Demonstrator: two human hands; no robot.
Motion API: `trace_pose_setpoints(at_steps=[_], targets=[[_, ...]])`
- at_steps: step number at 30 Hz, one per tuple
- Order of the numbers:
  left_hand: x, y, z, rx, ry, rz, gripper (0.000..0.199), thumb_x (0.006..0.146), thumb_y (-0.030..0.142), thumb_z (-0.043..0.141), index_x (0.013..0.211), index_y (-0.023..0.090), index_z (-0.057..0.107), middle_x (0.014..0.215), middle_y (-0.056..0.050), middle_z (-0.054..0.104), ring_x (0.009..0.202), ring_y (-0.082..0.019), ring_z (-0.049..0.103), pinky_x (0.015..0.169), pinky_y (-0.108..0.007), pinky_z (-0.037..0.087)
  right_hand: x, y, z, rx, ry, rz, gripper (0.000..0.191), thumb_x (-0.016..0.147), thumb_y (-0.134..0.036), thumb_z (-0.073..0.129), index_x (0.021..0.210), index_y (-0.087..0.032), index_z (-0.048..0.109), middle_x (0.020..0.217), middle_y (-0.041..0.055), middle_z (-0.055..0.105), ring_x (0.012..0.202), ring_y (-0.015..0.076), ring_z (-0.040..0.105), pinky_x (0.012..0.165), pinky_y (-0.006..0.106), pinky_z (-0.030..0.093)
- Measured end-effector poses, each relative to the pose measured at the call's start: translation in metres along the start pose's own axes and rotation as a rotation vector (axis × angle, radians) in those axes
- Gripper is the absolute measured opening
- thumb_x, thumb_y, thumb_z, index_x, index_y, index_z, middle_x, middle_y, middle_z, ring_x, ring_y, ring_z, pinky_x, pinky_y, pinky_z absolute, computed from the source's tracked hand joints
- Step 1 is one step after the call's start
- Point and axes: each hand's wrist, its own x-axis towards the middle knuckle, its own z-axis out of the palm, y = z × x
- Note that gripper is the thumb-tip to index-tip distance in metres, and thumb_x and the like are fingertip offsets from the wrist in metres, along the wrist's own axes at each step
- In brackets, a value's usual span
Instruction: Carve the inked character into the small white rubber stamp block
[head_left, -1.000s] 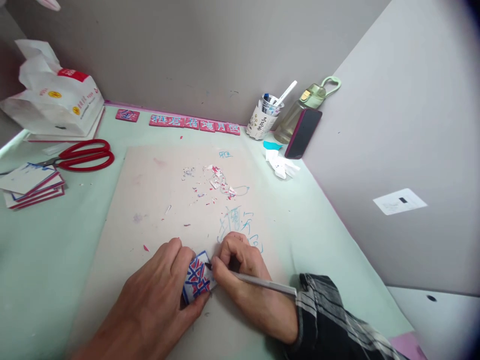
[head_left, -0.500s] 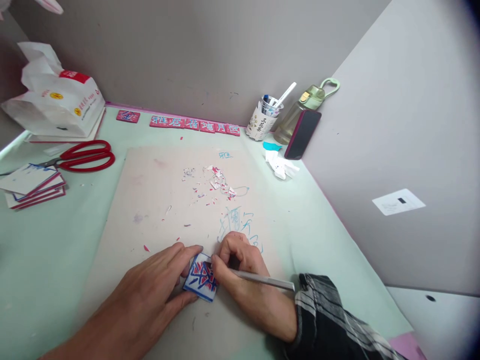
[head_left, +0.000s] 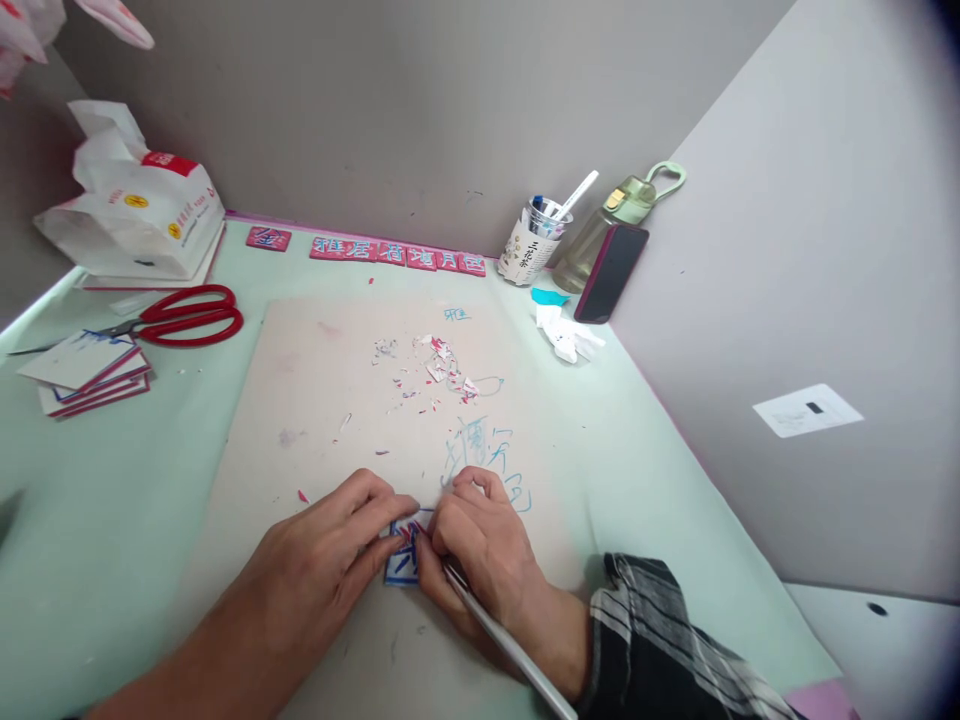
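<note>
My left hand (head_left: 341, 540) is closed on the left side of a small square carving tile (head_left: 400, 574), its thumb and fingertips pressing on the tile's edge and face. The tile lies flat on the board, white with a blue border, blue strokes and red cut areas. In my right hand (head_left: 491, 545) is a slim silver carving knife (head_left: 510, 645), gripped like a pen. The handle slants down to the right; its tip is hidden behind my fingers over the tile. My right thumb and fingers rest at the tile's right side, covering part of it.
The beige board (head_left: 292, 400) carries red and white shavings (head_left: 442, 360) and blue pen marks. At left lie red-handled scissors (head_left: 191, 315) and stacked blank tiles (head_left: 90, 370). Finished tiles (head_left: 390, 252) line the back wall. A pen cup (head_left: 529, 245), bottle (head_left: 589, 240) and phone (head_left: 613, 272) stand back right.
The tile has turned so its edges sit squarer to me. My right hand has shifted, and the knife handle now points more steeply toward me. My left fingers reach further over the tile.
</note>
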Motion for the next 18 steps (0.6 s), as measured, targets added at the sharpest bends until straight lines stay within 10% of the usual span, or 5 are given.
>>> trace_pose_setpoints(at_steps=[18], targets=[[0.006, 0.001, -0.004, 0.151, -0.01, -0.048, 0.031, 0.104, 0.025, 0.028, 0.085, 0.024, 0.052, 0.084, 0.001, 0.058, 0.068, -0.017, 0.065, 0.063, -0.031, 0.052, 0.006, -0.001, 0.001, -0.023, 0.028, 0.01, 0.032, 0.088, -0.001, 0.046, 0.074, -0.025, 0.03, 0.062, -0.0065, 0.04, 0.059, 0.0148, 0.039, 0.075, 0.033, 0.041]])
